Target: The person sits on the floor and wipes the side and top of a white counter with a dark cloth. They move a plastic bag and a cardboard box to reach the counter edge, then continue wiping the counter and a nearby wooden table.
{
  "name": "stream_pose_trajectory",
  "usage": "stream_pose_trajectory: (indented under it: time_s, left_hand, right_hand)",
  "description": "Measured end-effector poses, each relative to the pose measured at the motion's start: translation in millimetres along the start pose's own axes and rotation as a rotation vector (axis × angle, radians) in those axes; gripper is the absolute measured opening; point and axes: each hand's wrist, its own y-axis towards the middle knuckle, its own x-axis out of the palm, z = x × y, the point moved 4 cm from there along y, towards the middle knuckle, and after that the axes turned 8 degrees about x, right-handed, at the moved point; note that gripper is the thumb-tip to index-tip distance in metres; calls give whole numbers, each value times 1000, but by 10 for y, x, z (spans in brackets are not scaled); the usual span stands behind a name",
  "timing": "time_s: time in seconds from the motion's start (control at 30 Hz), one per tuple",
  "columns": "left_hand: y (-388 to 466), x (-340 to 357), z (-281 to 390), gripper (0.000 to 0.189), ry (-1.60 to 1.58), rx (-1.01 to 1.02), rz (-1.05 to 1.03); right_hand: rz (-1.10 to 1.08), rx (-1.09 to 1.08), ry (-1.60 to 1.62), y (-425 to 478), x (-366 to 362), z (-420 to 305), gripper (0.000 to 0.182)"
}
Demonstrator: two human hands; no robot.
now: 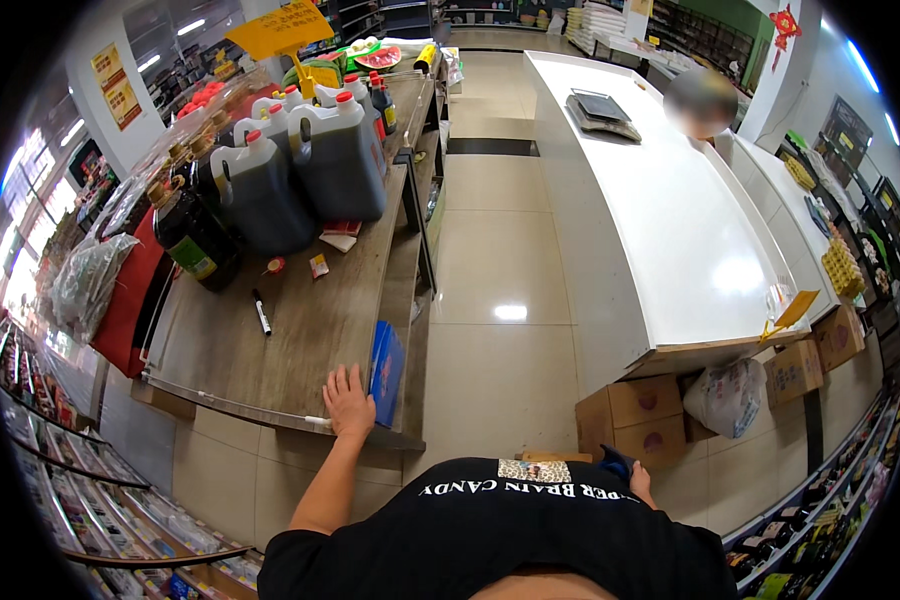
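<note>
My left hand [348,401] rests with fingers spread on the front corner of a wood-grain display table [322,307], beside a blue box [385,371] on the shelf below. My right hand [640,480], low at my right side and partly hidden by my shirt, grips a dark blue cloth-like item [616,463]. A black-and-white marker [262,312] lies on the table. Behind it stand large plastic jugs of dark liquid [337,161] with red caps, and a dark bottle [195,244] with a green label. A small packet [319,265] and a red round cap [275,265] lie near them.
A tiled aisle [502,262] runs ahead. Right of it stands a long white counter [667,225] with a scale [602,116]; a person [700,103] is behind it. Cardboard boxes [645,420] and a filled plastic bag [727,396] sit at its near end. Stocked shelves [105,495] flank me.
</note>
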Motion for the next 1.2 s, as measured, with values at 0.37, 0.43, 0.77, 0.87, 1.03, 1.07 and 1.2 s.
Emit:
stream_pose_trajectory:
  time_s: [0.37,0.43,0.77,0.87,1.03,1.07,1.2]
  left_hand:
    - [6,116,-49,66,24,24,18]
    - [-35,79,-66,67,27,20,14]
    - [-37,-56,18,68,34,19,11]
    - [-2,-79,107,66,8,17,5]
    - [27,-83,39,65,9,34,66]
    - [26,-54,31,64,0,31,73]
    - [-23,8,-8,63,-8,-14,63]
  right_hand:
    - [11,-812,44,-712,233,-2536,34]
    - [178,-951,264,-1024,-38,-3324,35]
    - [-129,-1208,749,-1565,-133,-4682,41]
    - [-440,-886,749,-1232,296,-4082,38]
    - [-586,-403,575,-774,1068,-2980,37]
    - [-568,-325,543,-648,1194,-2755,37]
    - [-646,-148,385,-596,1618,-2252,32]
